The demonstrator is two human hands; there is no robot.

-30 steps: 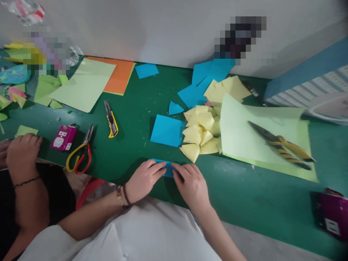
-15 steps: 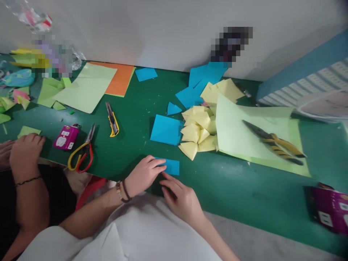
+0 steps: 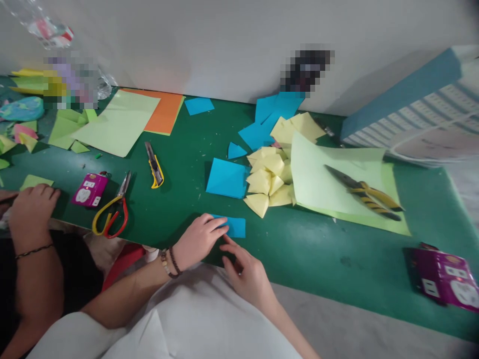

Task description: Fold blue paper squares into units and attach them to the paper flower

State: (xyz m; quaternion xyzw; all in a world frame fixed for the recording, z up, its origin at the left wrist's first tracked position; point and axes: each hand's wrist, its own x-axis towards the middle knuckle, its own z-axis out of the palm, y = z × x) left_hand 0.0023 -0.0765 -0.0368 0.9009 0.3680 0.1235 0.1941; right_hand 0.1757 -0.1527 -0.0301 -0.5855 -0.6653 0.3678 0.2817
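Observation:
A folded strip of blue paper (image 3: 236, 228) lies on the green table near its front edge. My left hand (image 3: 198, 238) rests on the strip's left part, fingers stretched out and covering that end. Beside it, my right hand (image 3: 247, 273) has its index fingertip close to the strip's lower edge by my left fingers; whether it touches the paper I cannot tell. Thumb and index finger of that hand are apart, and its other fingers are partly hidden. Just beyond the strip is a larger blue paper (image 3: 226, 178), next to folded pale-yellow paper pieces (image 3: 270, 174).
Scissors (image 3: 117, 209), a yellow box cutter (image 3: 154, 165) and a purple box (image 3: 90, 189) lie to the left, near another person's hand (image 3: 33, 209). Pliers (image 3: 364, 193) rest on light-green sheets (image 3: 318, 164) at right. Another purple box (image 3: 445, 276) sits at the right front.
The view has turned slightly to the right, bringing more of the right-hand purple box into sight. Both my hands and the blue strip stay nearly in place.

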